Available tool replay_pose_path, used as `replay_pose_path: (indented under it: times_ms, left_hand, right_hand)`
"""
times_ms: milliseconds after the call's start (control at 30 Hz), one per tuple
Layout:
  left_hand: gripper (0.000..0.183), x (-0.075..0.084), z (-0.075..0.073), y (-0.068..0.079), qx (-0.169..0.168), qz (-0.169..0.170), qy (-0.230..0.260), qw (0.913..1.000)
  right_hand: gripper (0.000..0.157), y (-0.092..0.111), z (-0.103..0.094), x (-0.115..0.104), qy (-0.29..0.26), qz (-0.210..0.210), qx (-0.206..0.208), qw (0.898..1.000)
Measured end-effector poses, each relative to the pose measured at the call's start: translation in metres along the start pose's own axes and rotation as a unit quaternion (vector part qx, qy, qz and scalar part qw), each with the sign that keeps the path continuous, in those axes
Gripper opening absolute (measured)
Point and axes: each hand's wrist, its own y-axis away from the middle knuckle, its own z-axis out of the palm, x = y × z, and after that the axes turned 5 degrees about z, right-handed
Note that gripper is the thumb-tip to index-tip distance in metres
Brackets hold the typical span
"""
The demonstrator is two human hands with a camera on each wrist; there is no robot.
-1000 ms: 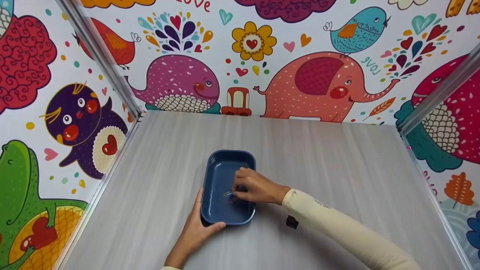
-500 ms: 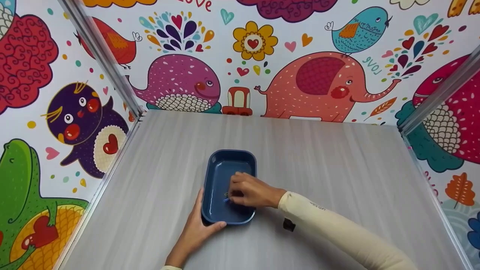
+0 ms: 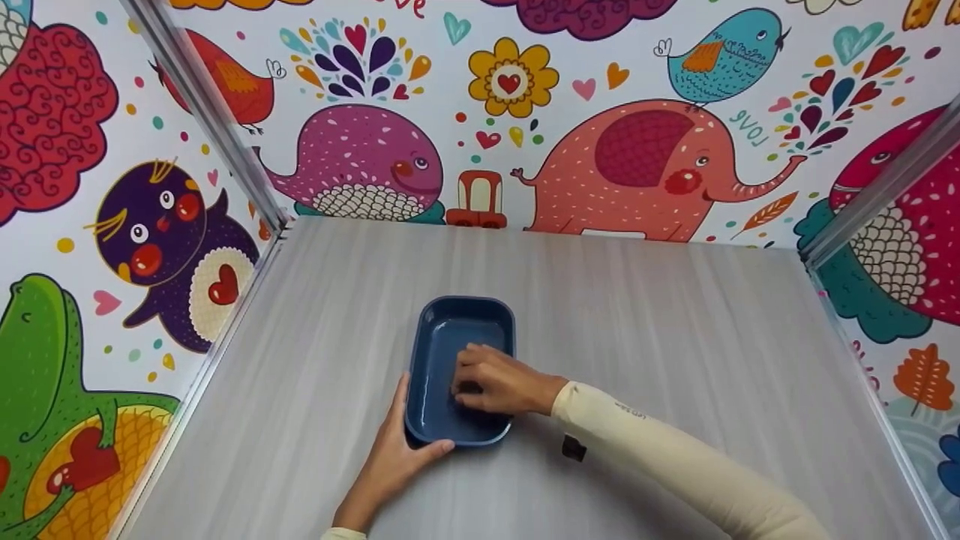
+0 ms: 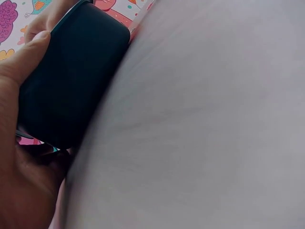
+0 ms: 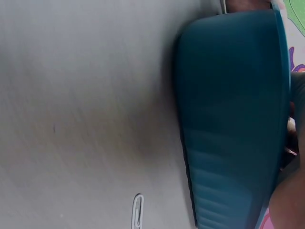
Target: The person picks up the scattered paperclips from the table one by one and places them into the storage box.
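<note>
Clock: centred on the tray in the head view, twelve o'clock toward the far wall.
Blue tray: flat on the desk, at six o'clock from the centre of the head view, its long sides running roughly twelve to six.
Left hand: at the tray's seven-to-eight o'clock corner, thumb on the near rim, other fingers along the outer left wall; together they grasp that corner.
Right hand: reaches in over the three-to-four o'clock rim, fingers bent and pointing down inside the tray; whether they pinch anything cannot be told, as the tips are hidden.
Paper clip: pale, on the desk at six o'clock in the right wrist view, apart from the tray's outer wall.
Right sleeve: cream, with small dark lettering, running off toward five o'clock.
Black piece: just below the right wrist.
Cartoon wall: whale at eleven o'clock, elephant between one and two, penguin at ten.
</note>
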Motion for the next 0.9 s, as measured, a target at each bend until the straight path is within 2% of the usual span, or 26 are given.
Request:
replay_pose_path:
  times_ms: [133, 400, 733, 900]
  left_hand:
    - [0.13, 0.0, 0.0, 0.0, 0.001, 0.009, -0.002, 1.0]
    - [0.13, 0.0, 0.0, 0.0, 0.002, 0.016, -0.005, 0.9999]
    - [0.13, -0.001, 0.001, -0.001, 0.001, 0.0, 0.001, 1.0]
    - [0.13, 0.0, 0.001, -0.001, 0.002, -0.007, 0.001, 1.0]
  right_hand:
    - [0.008, 0.003, -0.005, 0.004, -0.004, -0.002, 0.016, 1.0]
    - [0.008, 0.019, -0.021, 0.016, -0.028, -0.005, 0.074, 0.997]
    - [0.012, 0.052, -0.03, 0.026, -0.088, 0.074, 0.084, 0.99]
    - [0.01, 0.067, -0.028, 0.031, -0.117, 0.092, 0.104, 0.983]
